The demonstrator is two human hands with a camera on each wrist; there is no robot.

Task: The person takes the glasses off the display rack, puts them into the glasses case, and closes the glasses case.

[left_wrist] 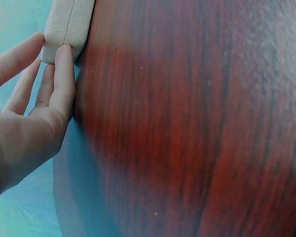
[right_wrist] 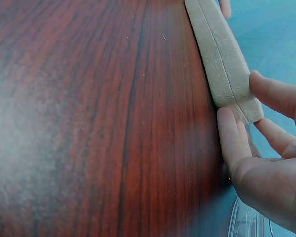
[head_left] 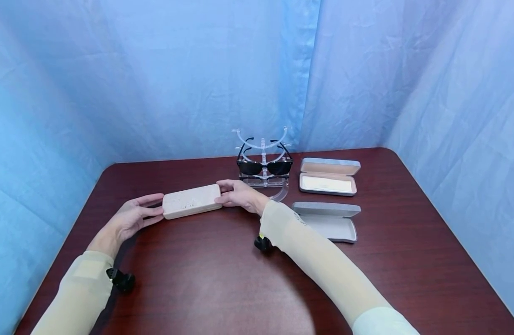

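Two hands, the left hand [head_left: 133, 216] and the right hand [head_left: 240, 194], each have their grip clamped on opposite ends of one closed cream eyeglass case [head_left: 191, 201], left of centre at a dark red wooden bench [head_left: 215, 279]. To its right, one clear display stand [head_left: 263, 145] holds at least one pair of black sunglasses [head_left: 250, 168]. Farther right are two open grey eyeglass cases, a rear case [head_left: 330, 165] and a front case [head_left: 334, 227].
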